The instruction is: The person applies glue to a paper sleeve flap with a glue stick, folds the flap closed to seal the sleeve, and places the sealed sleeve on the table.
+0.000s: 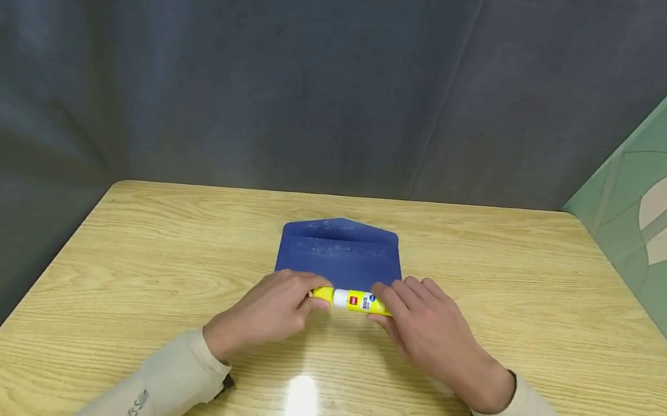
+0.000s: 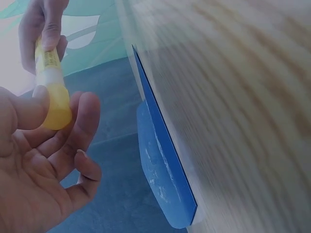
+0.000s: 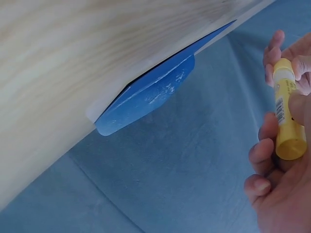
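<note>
Crosswise, glue stick (image 1: 353,300), ends pinched in fingers (image 1: 390,296).

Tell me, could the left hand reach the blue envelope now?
Probably yes: the blue envelope lies just beyond the left hand, with no obstacle showing between. That hand's grip is on one end of the glue stick, so it would likely need to let go first; the right hand holds the other end.
</note>
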### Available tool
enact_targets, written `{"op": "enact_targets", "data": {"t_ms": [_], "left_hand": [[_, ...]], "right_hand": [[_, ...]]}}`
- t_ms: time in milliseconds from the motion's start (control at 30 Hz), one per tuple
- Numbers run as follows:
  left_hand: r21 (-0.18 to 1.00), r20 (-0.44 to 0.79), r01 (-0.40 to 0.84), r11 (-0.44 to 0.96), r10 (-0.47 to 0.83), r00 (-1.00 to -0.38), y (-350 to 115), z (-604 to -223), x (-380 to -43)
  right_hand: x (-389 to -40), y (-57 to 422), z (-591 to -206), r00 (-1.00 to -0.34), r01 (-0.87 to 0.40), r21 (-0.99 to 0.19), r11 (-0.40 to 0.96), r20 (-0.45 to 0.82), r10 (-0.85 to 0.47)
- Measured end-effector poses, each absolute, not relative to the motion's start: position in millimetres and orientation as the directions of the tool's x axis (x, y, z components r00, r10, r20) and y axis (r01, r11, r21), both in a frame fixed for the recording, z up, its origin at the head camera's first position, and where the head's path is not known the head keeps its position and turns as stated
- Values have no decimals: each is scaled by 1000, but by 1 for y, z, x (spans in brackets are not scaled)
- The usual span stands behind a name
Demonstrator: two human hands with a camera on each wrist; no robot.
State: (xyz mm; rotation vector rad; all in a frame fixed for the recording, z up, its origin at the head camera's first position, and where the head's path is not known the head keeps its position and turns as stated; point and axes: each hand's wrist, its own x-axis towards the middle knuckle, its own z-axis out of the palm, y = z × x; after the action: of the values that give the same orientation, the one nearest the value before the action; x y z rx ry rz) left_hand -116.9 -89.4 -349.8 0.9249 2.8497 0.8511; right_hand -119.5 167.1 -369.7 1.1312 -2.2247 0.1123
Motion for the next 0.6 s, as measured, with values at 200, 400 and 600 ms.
{"op": "enact_targets", "data": {"t_ms": [200, 400, 600], "left_hand": [[512, 161, 547, 663, 551, -819, -90, -350, -119], [520, 165, 549, 654, 554, -816, -91, -349, -119], [562, 113, 484, 671, 517, -848, -99, -347, -123]], "right_hand": [[-120, 167, -370, -415, -760, 200, 619, 584, -698], [-120, 167, -370, -418, -759, 199, 620, 581, -699], [-120, 167, -369, -435, -754, 192, 628, 570, -697]]}}
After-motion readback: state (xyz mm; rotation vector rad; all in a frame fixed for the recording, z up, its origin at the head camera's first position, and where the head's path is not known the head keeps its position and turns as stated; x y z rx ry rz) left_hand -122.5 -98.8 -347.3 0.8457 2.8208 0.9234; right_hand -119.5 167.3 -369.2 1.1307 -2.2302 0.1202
